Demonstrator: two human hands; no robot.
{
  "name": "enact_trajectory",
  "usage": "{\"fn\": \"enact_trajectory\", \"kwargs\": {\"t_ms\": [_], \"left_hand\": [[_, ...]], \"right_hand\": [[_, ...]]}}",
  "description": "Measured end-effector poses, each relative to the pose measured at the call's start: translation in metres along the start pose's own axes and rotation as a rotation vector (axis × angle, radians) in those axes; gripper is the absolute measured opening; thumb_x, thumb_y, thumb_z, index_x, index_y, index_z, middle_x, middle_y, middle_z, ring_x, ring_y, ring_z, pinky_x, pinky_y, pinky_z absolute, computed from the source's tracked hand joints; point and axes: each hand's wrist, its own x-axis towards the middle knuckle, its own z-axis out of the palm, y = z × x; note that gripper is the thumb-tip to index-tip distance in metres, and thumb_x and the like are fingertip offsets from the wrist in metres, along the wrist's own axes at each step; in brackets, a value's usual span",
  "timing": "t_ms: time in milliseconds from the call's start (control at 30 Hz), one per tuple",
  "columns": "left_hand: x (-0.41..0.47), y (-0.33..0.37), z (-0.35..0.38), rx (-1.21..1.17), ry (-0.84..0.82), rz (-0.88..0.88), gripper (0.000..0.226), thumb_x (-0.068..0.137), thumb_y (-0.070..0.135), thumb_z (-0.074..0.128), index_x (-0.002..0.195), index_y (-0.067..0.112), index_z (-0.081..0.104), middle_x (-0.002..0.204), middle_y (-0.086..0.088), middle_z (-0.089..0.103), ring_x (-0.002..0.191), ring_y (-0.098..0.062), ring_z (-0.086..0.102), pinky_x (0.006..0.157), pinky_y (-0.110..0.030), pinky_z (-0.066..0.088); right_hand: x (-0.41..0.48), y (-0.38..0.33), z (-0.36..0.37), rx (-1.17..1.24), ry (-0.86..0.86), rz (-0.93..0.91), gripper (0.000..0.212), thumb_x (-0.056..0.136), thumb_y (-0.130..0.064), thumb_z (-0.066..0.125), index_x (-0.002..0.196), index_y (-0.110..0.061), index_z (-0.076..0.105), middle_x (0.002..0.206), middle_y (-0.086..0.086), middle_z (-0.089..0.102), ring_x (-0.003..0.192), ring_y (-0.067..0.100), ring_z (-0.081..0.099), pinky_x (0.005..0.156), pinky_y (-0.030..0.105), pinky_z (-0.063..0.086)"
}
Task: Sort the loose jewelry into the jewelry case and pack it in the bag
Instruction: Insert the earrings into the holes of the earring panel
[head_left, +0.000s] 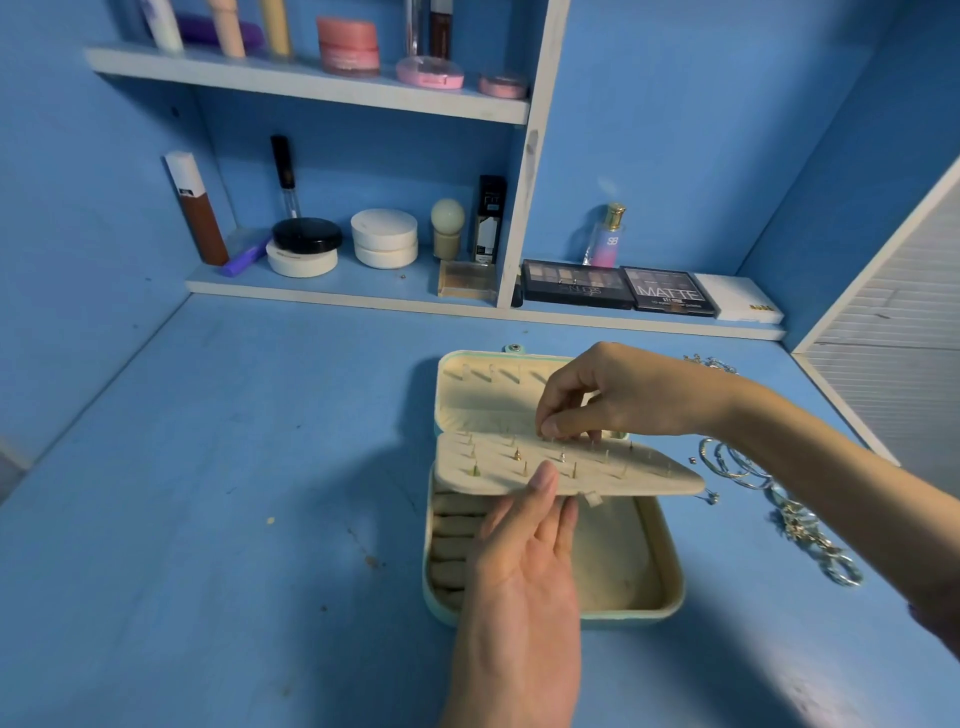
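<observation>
Jewelry case (670, 566), mint outside and cream inside, lies open on the blue desk (234, 493), just right of centre, with its lid (483, 400) folded back toward the shelves. Inner earring panel (639, 475) is raised off the tray and sits roughly level above it; several studs stand in its holes. Left hand (524, 561) grips the near edge of this panel, thumb on top and fingers underneath. Right hand (618, 395) reaches in from the right, thumb and fingertips pinched together at the panel's far edge on a small piece (551, 438) too small to identify. Below the panel, ring rolls (451, 545) fill the tray's left side; the right compartment (618, 566) looks bare as far as can be seen. Loose jewelry lies on the desk to the right of the case: silver bangles (735, 465) near the right forearm, a chain tangle (810, 540) nearer the viewer, and another small heap (711, 364) beyond the wrist. 2 tiny pieces (714, 498) lie between the case and the bangles. Back ledge carries 2 eyeshadow palettes (576, 285) and a perfume bottle (608, 236); the shelves (311, 83) to the left hold jars, compacts and tubes.
</observation>
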Motion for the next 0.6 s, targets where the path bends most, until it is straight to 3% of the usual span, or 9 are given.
{"fn": "enact_trajectory", "kwargs": {"t_ms": [133,300,400,600], "left_hand": [[0.0,0.0,0.0,-0.003,0.007,-0.002,0.081,0.024,0.028,0.098,0.101,0.014,0.076,0.121,-0.008,0.067,0.109,-0.016,0.065,0.093,-0.033,0.04],[0.0,-0.001,0.0,-0.002,0.007,-0.003,0.08,0.022,0.028,0.098,0.098,0.014,0.078,0.119,-0.008,0.068,0.108,-0.016,0.066,0.091,-0.032,0.04],[-0.001,-0.001,0.0,-0.006,0.012,-0.005,0.081,0.022,0.028,0.098,0.099,0.013,0.077,0.119,-0.009,0.068,0.108,-0.016,0.066,0.091,-0.033,0.04],[0.0,-0.001,-0.001,-0.001,0.002,0.001,0.082,0.023,0.028,0.098,0.101,0.014,0.076,0.12,-0.009,0.068,0.108,-0.017,0.066,0.094,-0.033,0.039]], "right_hand": [[-0.001,-0.002,0.001,-0.01,0.007,-0.036,0.009,0.084,-0.015,0.068,0.08,-0.022,0.071,0.072,-0.008,0.068,0.059,0.003,0.056,0.065,0.017,0.048],[-0.002,-0.003,-0.005,0.0,-0.029,-0.045,0.009,0.083,-0.011,0.068,0.084,-0.021,0.069,0.073,-0.006,0.068,0.061,0.007,0.06,0.067,0.032,0.052],[-0.001,-0.006,-0.007,-0.005,-0.044,-0.051,0.012,0.082,-0.007,0.066,0.08,-0.018,0.067,0.071,-0.005,0.067,0.06,0.007,0.06,0.064,0.021,0.05],[0.0,-0.011,-0.006,-0.034,-0.07,-0.016,0.012,0.083,-0.005,0.063,0.079,-0.016,0.067,0.072,0.0,0.066,0.055,0.005,0.056,0.055,0.013,0.044]]}}
